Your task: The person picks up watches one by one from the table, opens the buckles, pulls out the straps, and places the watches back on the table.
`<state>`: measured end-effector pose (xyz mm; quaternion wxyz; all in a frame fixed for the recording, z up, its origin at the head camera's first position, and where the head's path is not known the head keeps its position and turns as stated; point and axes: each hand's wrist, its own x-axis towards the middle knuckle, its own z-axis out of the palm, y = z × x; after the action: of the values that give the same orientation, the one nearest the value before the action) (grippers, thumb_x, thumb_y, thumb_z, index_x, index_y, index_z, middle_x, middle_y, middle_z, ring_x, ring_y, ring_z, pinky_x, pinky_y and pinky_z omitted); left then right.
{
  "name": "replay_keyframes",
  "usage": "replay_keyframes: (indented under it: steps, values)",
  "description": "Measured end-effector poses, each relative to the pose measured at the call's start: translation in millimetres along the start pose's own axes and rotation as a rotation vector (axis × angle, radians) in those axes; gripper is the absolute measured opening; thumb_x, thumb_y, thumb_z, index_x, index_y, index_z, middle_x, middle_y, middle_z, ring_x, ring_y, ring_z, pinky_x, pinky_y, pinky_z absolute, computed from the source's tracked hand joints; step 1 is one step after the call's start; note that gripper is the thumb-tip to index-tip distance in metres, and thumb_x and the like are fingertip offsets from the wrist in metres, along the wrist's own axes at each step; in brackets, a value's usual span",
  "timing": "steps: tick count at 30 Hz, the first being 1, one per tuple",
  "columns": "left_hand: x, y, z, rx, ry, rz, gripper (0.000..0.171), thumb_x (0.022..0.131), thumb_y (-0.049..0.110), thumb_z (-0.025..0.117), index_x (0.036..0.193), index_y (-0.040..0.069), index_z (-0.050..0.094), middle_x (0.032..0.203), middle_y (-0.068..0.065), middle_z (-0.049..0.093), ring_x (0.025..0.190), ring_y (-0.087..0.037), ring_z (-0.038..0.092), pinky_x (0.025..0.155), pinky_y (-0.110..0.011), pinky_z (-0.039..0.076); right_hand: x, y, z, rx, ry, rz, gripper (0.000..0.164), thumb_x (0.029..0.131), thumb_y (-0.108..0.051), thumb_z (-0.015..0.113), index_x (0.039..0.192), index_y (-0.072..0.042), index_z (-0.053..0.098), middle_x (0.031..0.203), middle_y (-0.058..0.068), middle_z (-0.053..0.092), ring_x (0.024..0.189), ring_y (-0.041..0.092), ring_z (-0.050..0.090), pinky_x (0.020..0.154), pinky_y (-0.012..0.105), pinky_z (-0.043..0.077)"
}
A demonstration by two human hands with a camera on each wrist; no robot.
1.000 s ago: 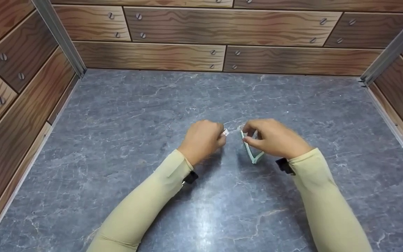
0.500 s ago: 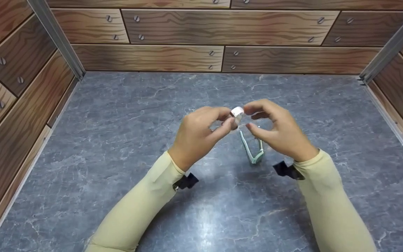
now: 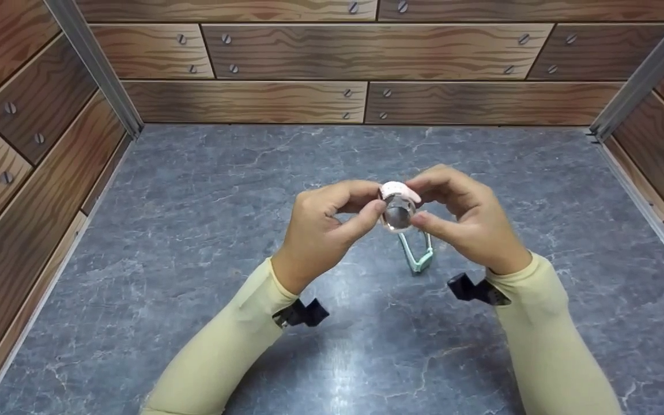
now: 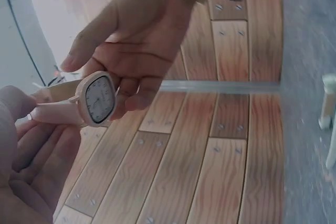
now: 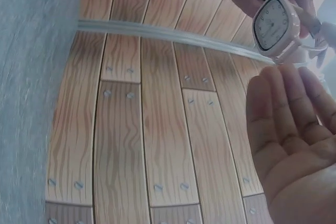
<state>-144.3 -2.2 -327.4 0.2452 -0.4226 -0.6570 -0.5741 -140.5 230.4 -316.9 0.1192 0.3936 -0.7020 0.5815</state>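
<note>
A wristwatch [image 3: 392, 189] with a pale pink strap is held up between my two hands, the strap curved into a loop. Its rounded-square dial [image 4: 98, 99] shows in the left wrist view, and the same watch [image 5: 273, 25] appears in the right wrist view. My left hand [image 3: 326, 225] pinches one side of the loop between thumb and fingers. On the opposite side, my right hand [image 3: 467, 222] pinches it with thumb and forefinger. Beneath them, a mint-green V-shaped frame [image 3: 420, 262] sits on the tabletop, its upper part hidden by the watch and right hand.
The grey marbled tabletop [image 3: 240, 173] is bounded by wood-print panels [image 3: 286, 101] at the back and both sides. Metal strips [image 3: 93, 69] run up the corners. Black wrist cameras [image 3: 303, 313] stick out beneath both wrists.
The left hand has raised the watch from low over the table and turned it. The right hand has left the green frame, risen, and taken hold of the watch's other side.
</note>
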Motion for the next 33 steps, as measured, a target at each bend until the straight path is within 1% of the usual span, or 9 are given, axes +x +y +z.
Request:
replay_keyframes:
  steps: [5,10,16,18,21,23,25,30,33]
  values:
    - [-0.2,6.9,-1.1,-0.093,-0.057,-0.106,0.014,0.099,0.005,0.068,0.108,-0.003,0.075,0.099,-0.01,0.078,0.084,-0.015,0.075,0.074,-0.031,0.062,-1.6,-4.6,1.9,0.03,0.0,-0.003,0.031,0.093,-0.004,0.077,0.118,0.011,0.065,0.108,0.013,0.069,0.096,0.023,0.068,0.086,0.032,0.058]
    - [-3.1,9.9,-0.2,-0.163,-0.097,-0.202,0.014,0.099,0.007,0.069,0.108,-0.002,0.075,0.101,-0.008,0.078,0.08,-0.02,0.075,0.07,-0.032,0.062,-3.6,-8.5,5.0,0.023,0.014,0.02,0.026,0.092,0.0,0.076,0.113,0.009,0.066,0.104,0.011,0.07,0.089,0.022,0.068,0.081,0.03,0.058]
    - [0.0,10.4,-2.8,-0.295,-0.124,-0.339,0.016,0.1,0.006,0.068,0.11,-0.005,0.074,0.102,-0.012,0.077,0.088,-0.018,0.074,0.079,-0.037,0.062,-2.3,-8.0,5.2,0.031,0.013,0.038,0.021,0.092,0.001,0.075,0.111,0.008,0.068,0.101,0.012,0.07,0.087,0.022,0.068,0.078,0.03,0.058]
    - [1.1,10.3,-3.9,-0.28,-0.143,-0.352,0.016,0.1,0.007,0.068,0.11,-0.004,0.075,0.101,-0.01,0.077,0.084,-0.016,0.072,0.075,-0.033,0.061,-2.3,-6.9,5.0,0.033,0.014,0.038,0.023,0.093,-0.001,0.076,0.111,0.008,0.067,0.101,0.011,0.07,0.087,0.021,0.068,0.079,0.029,0.058]
    - [0.5,9.9,-5.6,-0.208,-0.178,-0.356,0.015,0.1,0.01,0.069,0.109,0.0,0.076,0.099,-0.004,0.077,0.076,-0.01,0.067,0.067,-0.027,0.055,-2.3,-5.2,6.8,0.036,0.032,0.033,0.021,0.092,-0.001,0.077,0.108,0.01,0.067,0.099,0.008,0.071,0.085,0.019,0.069,0.078,0.028,0.058]
    - [0.6,9.9,-6.2,-0.158,-0.197,-0.355,0.014,0.1,0.013,0.07,0.108,0.003,0.077,0.097,-0.001,0.077,0.073,-0.008,0.065,0.064,-0.026,0.053,-1.7,-4.8,7.9,0.033,0.052,0.022,0.018,0.09,0.001,0.077,0.104,0.01,0.069,0.096,0.008,0.072,0.083,0.019,0.068,0.076,0.028,0.058]
    - [1.3,9.6,-6.5,-0.129,-0.211,-0.353,0.014,0.099,0.014,0.071,0.107,0.004,0.078,0.095,-0.001,0.077,0.073,-0.008,0.066,0.065,-0.026,0.055,-0.8,-4.8,8.5,0.024,0.069,0.011,0.014,0.09,0.003,0.078,0.1,0.009,0.071,0.093,0.009,0.072,0.082,0.019,0.068,0.075,0.028,0.058]
    - [3.5,8.3,-8.4,-0.093,-0.24,-0.329,0.016,0.098,0.014,0.072,0.11,0.004,0.076,0.099,-0.004,0.078,0.085,-0.009,0.073,0.076,-0.03,0.061,0.0,-4.3,8.6,-0.014,0.07,0.006,0.01,0.091,0.003,0.076,0.099,0.006,0.072,0.092,0.012,0.071,0.082,0.02,0.067,0.077,0.03,0.058]
    - [3.3,8.5,-10.1,-0.01,-0.23,-0.29,0.021,0.096,0.016,0.075,0.115,0.006,0.073,0.105,-0.001,0.077,0.095,-0.008,0.072,0.085,-0.029,0.06,0.3,-3.1,9.8,-0.045,0.063,-0.002,0.011,0.091,0.005,0.075,0.102,0.004,0.073,0.094,0.012,0.071,0.082,0.02,0.066,0.078,0.03,0.057]
